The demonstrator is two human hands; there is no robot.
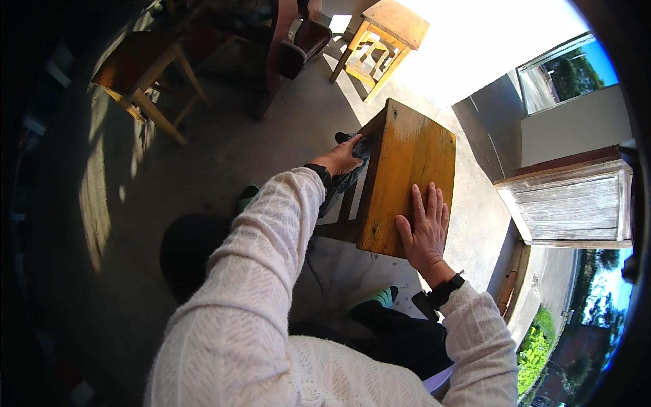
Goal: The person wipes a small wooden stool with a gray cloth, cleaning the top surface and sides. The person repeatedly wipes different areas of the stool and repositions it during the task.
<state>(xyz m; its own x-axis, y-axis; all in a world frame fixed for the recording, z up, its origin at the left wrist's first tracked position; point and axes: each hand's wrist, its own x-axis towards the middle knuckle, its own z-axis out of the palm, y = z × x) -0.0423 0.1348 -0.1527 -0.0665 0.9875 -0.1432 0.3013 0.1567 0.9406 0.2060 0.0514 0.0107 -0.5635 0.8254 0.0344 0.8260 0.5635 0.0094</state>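
Before me stands a wooden stool with a varnished, scuffed top (414, 157). My left hand (345, 156) grips a dark grey cloth (351, 179) at the stool's left side, just below the edge of the top. Part of the cloth is hidden by my hand and wrist. Palm down, my right hand (427, 236) rests on the near right part of the top, fingers apart and holding nothing. Black bands circle both wrists.
Another wooden stool (396, 20) stands at the back, and a third stool (140, 61) at the left. Between them is a dark reddish wooden seat (285, 46). A weathered wooden panel (569, 203) is at the right, beside a doorway. My green striped slippers (381, 297) are on the concrete floor (244, 147).
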